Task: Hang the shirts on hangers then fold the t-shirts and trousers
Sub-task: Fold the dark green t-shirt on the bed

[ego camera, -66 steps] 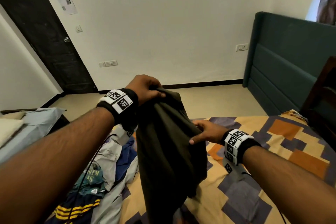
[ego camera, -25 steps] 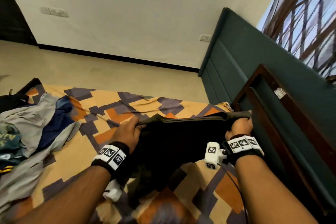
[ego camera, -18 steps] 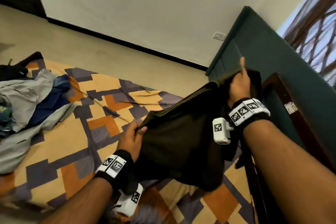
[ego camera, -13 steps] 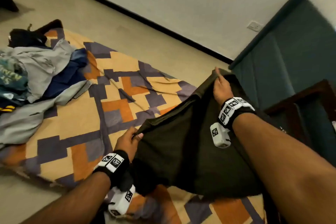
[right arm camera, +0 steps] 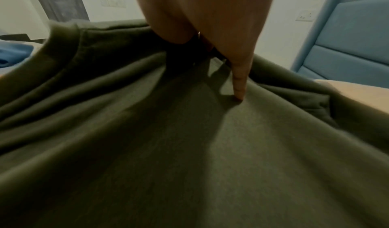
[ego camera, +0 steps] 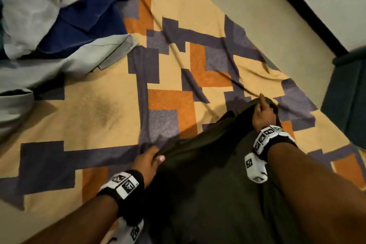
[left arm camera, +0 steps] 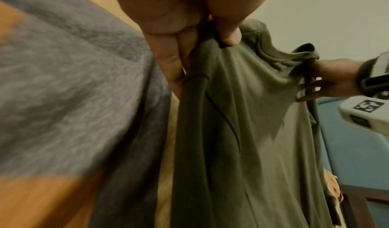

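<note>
A dark olive t-shirt [ego camera: 208, 180] is stretched between both hands low over the patterned bed cover [ego camera: 111, 105]. My left hand [ego camera: 152, 156] pinches its near shoulder edge between thumb and fingers; the left wrist view shows that hand [left arm camera: 202, 36] gripping the t-shirt [left arm camera: 248, 131]. My right hand [ego camera: 263, 113] grips the far shoulder, with one finger pointing out. In the right wrist view that hand [right arm camera: 210, 36] holds the t-shirt [right arm camera: 189, 148], its straight finger touching the cloth. The collar lies between the hands.
A pile of clothes lies at the upper left of the bed: a grey garment [ego camera: 39, 61] and a blue one [ego camera: 83, 18]. Bare floor [ego camera: 267, 22] runs beyond the bed. A teal padded headboard [ego camera: 348, 101] stands at the right.
Both hands have come down with the t-shirt from held up in the air to just over the bed cover. My view has tilted down toward the bed.
</note>
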Available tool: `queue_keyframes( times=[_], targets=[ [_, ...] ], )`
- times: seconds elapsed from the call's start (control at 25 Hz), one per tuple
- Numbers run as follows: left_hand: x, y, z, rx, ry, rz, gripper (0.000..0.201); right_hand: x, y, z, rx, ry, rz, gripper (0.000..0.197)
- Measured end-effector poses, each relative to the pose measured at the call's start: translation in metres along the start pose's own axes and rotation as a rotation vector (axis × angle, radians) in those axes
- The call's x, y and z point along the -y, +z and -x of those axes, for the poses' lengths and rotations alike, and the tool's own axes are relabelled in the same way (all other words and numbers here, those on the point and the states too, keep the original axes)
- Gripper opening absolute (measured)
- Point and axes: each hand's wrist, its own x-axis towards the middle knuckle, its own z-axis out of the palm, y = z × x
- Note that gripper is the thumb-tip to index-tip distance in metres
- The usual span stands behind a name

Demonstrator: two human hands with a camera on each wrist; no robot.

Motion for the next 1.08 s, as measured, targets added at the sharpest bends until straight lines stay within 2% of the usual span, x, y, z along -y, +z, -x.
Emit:
queue_keyframes(
  times=[0.08,0.16,0.28,0.36,0.44,0.52,0.56,0.68,0.76,0.84,1.0,1.08],
  targets=[
    [-0.008,-0.012,-0.02,0.0,0.02,-0.018,0.01,0.017,0.006,-0.022,-0.027,0.048,-0.014,0.047],
    [-0.013,-0.021,-0.039,-0.065,0.023,0.02,0.012,0.033,0.012,-0.037,-0.045,0.062,-0.018,0.047],
    [-0.007,-0.034,-0.066,-0.204,-0.02,0.143,0.012,0.057,0.024,-0.06,-0.043,-0.024,-0.078,0.046],
    [0.006,-0.04,-0.074,-0.281,-0.046,0.19,0.008,0.071,0.038,-0.075,0.013,-0.112,-0.138,0.044],
    [0.021,-0.041,-0.075,-0.32,-0.067,0.26,0.012,0.081,0.056,-0.083,0.108,-0.16,-0.18,0.046],
    [0.027,-0.038,-0.067,-0.329,-0.073,0.332,0.014,0.082,0.07,-0.082,0.202,-0.18,-0.137,0.061],
    [0.027,-0.035,-0.063,-0.336,-0.062,0.356,0.014,0.081,0.076,-0.075,0.201,-0.191,-0.089,0.069],
    [0.024,-0.028,-0.053,-0.352,-0.048,0.386,0.021,0.07,0.082,-0.022,0.056,-0.273,-0.131,0.074],
    [0.026,-0.024,-0.046,-0.364,-0.062,0.392,0.023,0.053,0.088,0.028,0.043,-0.382,-0.192,0.067],
    [0.028,-0.021,-0.035,-0.35,-0.08,0.417,0.027,0.031,0.102,0.085,0.086,-0.443,-0.136,0.054],
    [0.035,-0.015,-0.018,-0.24,-0.139,0.457,0.036,0.005,0.126,0.192,0.169,-0.366,-0.023,0.04],
    [0.034,-0.015,-0.014,-0.218,-0.152,0.446,0.041,0.003,0.133,0.225,0.16,-0.24,-0.122,0.029]
  ],
)
